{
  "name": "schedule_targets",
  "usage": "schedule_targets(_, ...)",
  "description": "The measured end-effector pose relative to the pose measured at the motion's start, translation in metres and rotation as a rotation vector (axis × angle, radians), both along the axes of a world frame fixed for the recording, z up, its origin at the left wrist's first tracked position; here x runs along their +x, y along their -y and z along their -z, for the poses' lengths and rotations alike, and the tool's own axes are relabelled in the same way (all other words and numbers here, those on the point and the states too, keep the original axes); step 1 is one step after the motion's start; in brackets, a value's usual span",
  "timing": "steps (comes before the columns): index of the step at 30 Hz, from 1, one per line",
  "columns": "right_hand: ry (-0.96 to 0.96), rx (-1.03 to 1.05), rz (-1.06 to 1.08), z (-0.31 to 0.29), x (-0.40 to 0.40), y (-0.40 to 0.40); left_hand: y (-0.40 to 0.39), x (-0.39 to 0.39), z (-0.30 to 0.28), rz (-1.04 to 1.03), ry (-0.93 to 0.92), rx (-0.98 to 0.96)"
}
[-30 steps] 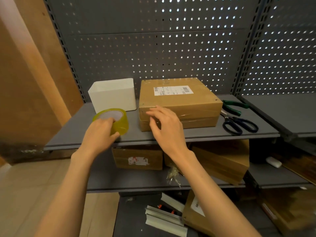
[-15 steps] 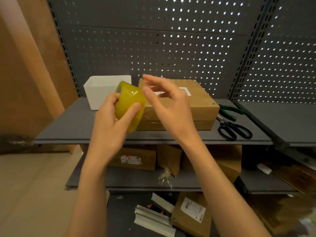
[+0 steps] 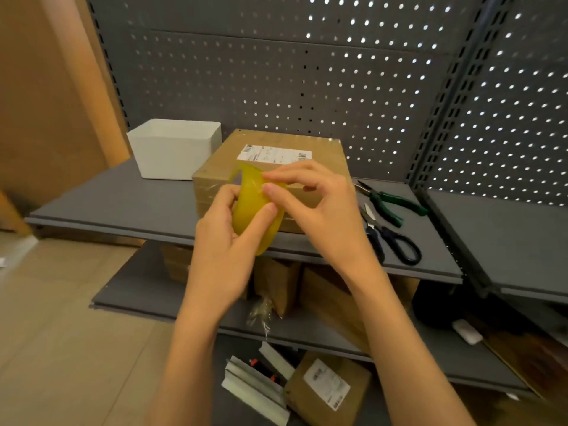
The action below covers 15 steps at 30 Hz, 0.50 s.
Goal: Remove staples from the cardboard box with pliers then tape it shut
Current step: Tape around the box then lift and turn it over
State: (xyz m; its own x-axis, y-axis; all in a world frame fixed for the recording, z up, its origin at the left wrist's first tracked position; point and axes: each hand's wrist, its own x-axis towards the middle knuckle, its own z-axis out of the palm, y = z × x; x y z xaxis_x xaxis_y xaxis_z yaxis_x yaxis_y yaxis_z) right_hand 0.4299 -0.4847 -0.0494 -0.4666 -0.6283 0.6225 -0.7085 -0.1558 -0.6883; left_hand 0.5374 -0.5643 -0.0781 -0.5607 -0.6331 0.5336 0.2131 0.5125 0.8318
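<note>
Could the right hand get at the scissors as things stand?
Probably yes, once freed: the scissors lie uncovered on the shelf just right of the right hand, which is now busy picking at the tape roll.

**What everything is made of**

The tape roll (image 3: 255, 207) I hold in my left hand (image 3: 227, 250) is glossy, see-through yellow plastic film, and it catches the light where my right hand (image 3: 319, 207) touches it. The cardboard box (image 3: 276, 170) behind it is matt brown card with a white paper label (image 3: 275, 154) and a strip of shiny clear tape across its front. The shelf (image 3: 116, 204) is smooth grey painted metal with a dull finish, and the back panel (image 3: 276, 75) is perforated grey metal. The white bin (image 3: 175, 149) looks like matt plastic. The pliers (image 3: 390, 201) have bare metal tips and green plastic grips. The scissors (image 3: 390, 238) have metal blades and glossy black plastic handles.
</note>
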Motion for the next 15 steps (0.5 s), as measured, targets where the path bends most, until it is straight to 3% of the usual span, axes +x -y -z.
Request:
schedule_targets(9,0.067,-0.009,-0.158,0.008,-0.038,-0.031,-0.042,-0.023,0.008,-0.083,0.024,0.039)
schedule_targets(15,0.067,-0.009,-0.128,0.018,-0.05,-0.044,-0.057,-0.034,0.014,-0.083,0.06,0.079)
